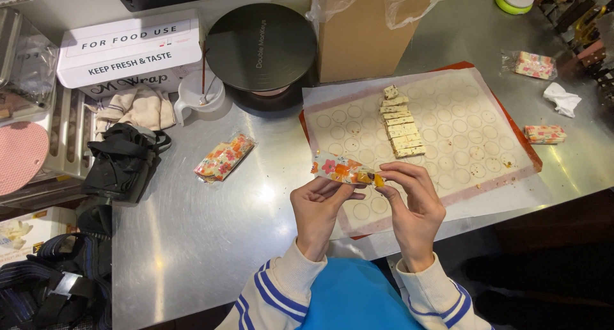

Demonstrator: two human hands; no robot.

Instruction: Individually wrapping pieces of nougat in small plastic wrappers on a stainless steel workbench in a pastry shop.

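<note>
Both my hands hold a small floral candy wrapper (339,169) over the near edge of a baking mat (486,122). My left hand (318,208) pinches the wrapper's middle from below. My right hand (414,202) grips its right end, where a yellow-brown piece shows at the opening. A row of cut pale nougat bars (401,122) lies on the mat's middle, a little beyond my fingers. A stack of flat floral wrappers (224,157) lies on the steel table to the left.
Two wrapped candies (545,133) (535,64) and a crumpled tissue (563,100) lie to the right. Behind the mat stand a cardboard box (361,39), a black turntable (261,45), a small white cup (199,93), a wrap-film box (128,52) and a black bag (121,160).
</note>
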